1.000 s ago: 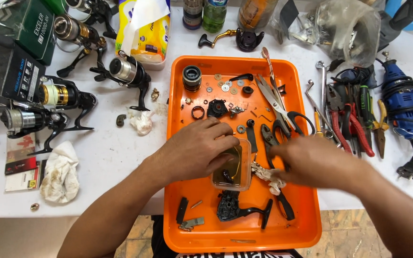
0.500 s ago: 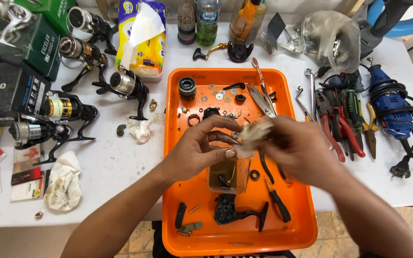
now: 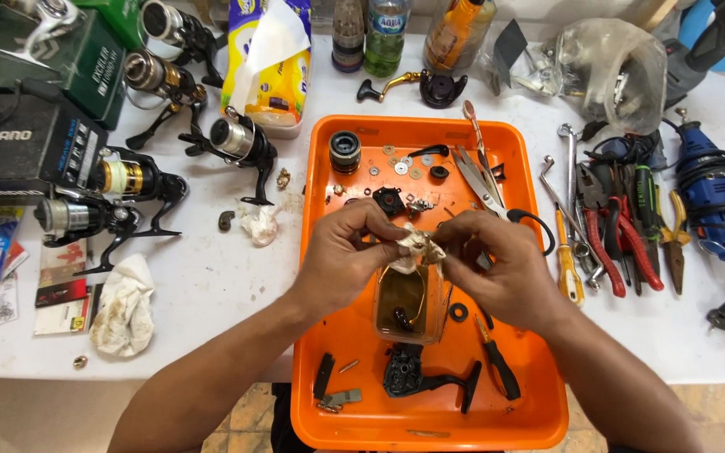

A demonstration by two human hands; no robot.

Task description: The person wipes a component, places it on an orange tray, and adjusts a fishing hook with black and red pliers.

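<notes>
Here, both hands: left hand (image 3: 347,252) and right hand (image 3: 497,268), fingers pinching a crumpled tissue (image 3: 417,246)
Below: clear cup of brown liquid (image 3: 411,304) on the orange tray (image 3: 539,403)

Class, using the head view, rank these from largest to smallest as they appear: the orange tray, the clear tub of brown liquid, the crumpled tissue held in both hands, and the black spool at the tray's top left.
1. orange tray
2. clear tub
3. and 4. crumpled tissue and black spool: too alike to rank, since fingers partly cover the tissue.
</notes>
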